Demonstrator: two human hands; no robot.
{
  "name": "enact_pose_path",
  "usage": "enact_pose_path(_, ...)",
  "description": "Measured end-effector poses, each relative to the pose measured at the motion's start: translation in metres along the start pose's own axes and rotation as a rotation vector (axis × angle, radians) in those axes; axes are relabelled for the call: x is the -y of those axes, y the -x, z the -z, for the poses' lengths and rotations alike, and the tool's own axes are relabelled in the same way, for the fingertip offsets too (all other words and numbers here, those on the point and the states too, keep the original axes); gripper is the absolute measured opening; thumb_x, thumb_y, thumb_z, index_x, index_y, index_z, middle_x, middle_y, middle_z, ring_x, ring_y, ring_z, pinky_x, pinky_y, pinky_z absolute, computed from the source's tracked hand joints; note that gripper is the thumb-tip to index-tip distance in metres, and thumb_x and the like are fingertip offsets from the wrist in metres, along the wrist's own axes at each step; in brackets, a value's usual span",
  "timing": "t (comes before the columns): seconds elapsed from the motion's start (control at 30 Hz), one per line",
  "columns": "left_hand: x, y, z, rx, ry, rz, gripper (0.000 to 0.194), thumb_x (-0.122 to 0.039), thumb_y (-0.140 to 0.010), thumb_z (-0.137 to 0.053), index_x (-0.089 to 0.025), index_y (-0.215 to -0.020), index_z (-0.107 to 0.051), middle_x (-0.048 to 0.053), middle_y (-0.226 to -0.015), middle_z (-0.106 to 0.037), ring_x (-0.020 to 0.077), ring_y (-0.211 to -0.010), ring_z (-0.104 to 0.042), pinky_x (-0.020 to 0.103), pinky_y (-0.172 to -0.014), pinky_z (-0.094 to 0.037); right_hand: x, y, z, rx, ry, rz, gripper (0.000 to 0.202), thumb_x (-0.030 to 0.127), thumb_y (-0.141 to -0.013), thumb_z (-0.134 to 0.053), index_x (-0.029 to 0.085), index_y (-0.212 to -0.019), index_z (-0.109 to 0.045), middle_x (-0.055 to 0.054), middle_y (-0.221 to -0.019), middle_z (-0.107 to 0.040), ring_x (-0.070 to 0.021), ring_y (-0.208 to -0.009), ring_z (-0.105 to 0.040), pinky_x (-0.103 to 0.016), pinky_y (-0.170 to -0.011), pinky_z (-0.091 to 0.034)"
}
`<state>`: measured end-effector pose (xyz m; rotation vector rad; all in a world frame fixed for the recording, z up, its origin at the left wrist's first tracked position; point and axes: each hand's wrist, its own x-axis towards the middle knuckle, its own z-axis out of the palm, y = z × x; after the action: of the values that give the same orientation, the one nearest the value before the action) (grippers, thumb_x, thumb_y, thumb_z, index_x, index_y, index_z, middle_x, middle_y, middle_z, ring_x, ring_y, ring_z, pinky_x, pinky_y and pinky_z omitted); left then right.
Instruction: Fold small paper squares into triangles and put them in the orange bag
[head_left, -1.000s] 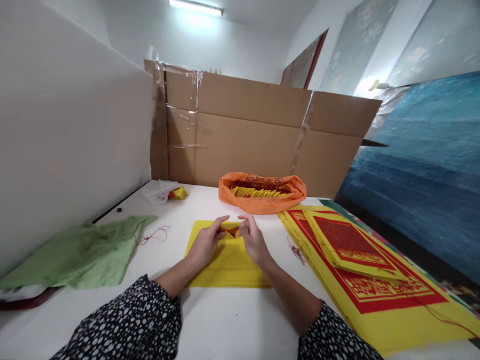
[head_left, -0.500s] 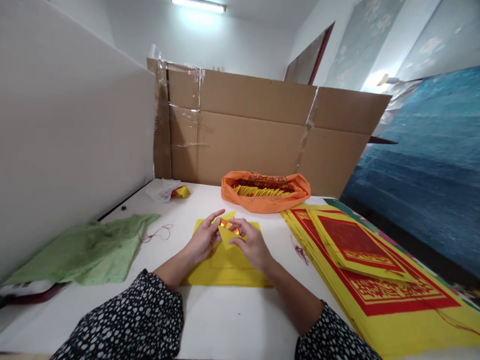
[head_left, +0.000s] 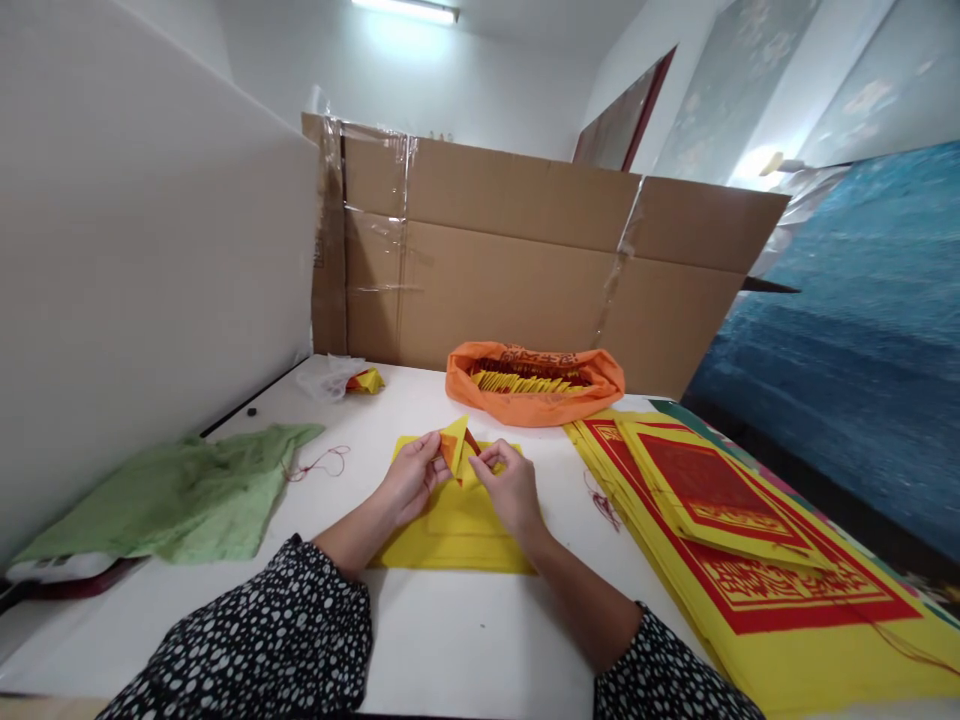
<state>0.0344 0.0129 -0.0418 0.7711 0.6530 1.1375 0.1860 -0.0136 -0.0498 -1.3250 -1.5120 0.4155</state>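
Folded paper (head_left: pixel 456 447) looks light, crisp and easily creased; I'd hold it by its edges, where my left hand (head_left: pixel 411 477) and right hand (head_left: pixel 513 490) each pinch a side

Folded paper (head_left: pixel 457 440): bright yellow, some faces orange. Plain sheets (head_left: pixel 461 550), solid yellow. Sleeves (head_left: pixel 262 640) black, scattered white spots. Bag (head_left: pixel 525 408) vivid orange, dark lettering. Cloth (head_left: pixel 202 490) pale green, darker blotches. Printed sheets (head_left: pixel 802 590): yellow, red panels, yellow motifs within. Cardboard (head_left: pixel 510 280) brown, surface (head_left: pixel 450 640) white, from here.
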Motion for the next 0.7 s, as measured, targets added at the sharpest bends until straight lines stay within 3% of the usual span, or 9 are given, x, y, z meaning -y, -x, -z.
enact_pose_path(0.1, 0.004, 0.005, -0.005, 0.035, -0.027, -0.019, 0.027, -0.037, -0.081, -0.073, -0.014, -0.091, -0.063, 0.004, -0.086, -0.068, 0.0112, -0.069, -0.064, 0.019, -0.058, -0.053, 0.000, -0.003, 0.000, 0.037, 0.076, 0.038, 0.018, 0.032, -0.083, -0.062, 0.023, -0.067, -0.062, 0.000, -0.073, -0.067, -0.0205, -0.082, -0.058, -0.034, -0.080, -0.041)
enact_pose_path(0.2, 0.008, 0.009, -0.008, 0.052, -0.077, -0.064, 0.037, -0.039, -0.070, -0.081, -0.017, -0.092, -0.061, -0.001, -0.081, -0.065, 0.0088, -0.065, -0.060, 0.015, -0.052, -0.048, -0.001, -0.005, -0.001, 0.070, 0.060, 0.102, 0.020, 0.031, -0.085, -0.060, 0.023, -0.067, -0.062, 0.000, -0.073, -0.066, -0.0211, -0.083, -0.056, -0.035, -0.079, -0.041)
enact_pose_path(0.37, 0.009, 0.006, -0.007, -0.037, -0.086, -0.165, 0.042, -0.034, -0.062, -0.086, -0.018, -0.089, -0.058, -0.006, -0.065, -0.060, 0.0064, -0.054, -0.056, 0.014, -0.050, -0.044, -0.008, -0.006, 0.001, 0.068, -0.116, 0.155, 0.009, 0.031, -0.085, -0.061, 0.022, -0.086, -0.063, -0.002, -0.091, -0.061, -0.0190, -0.091, -0.057, -0.032, -0.081, -0.046)
enact_pose_path(0.53, 0.009, 0.002, -0.002, -0.076, -0.028, -0.205, 0.052, -0.032, -0.063, -0.085, -0.019, -0.103, -0.055, -0.003, -0.075, -0.066, 0.0102, -0.060, -0.062, 0.020, -0.057, -0.049, -0.021, -0.008, -0.002, 0.109, -0.183, 0.000, 0.016, 0.034, -0.079, -0.066, 0.020, -0.075, -0.060, -0.001, -0.085, -0.055, -0.0167, -0.077, -0.058, -0.029, -0.070, -0.048)
enact_pose_path(0.7, 0.015, 0.003, -0.004, 0.016, 0.024, -0.226, 0.048, -0.028, -0.071, -0.080, -0.020, -0.111, -0.052, 0.003, -0.093, -0.070, 0.0184, -0.088, -0.067, 0.031, -0.082, -0.051, -0.025, -0.007, -0.012, 0.179, -0.250, -0.074, 0.023, 0.037, -0.075, -0.068, 0.019, -0.066, -0.060, -0.002, -0.082, -0.059, -0.0158, -0.072, -0.058, -0.029, -0.070, -0.047)
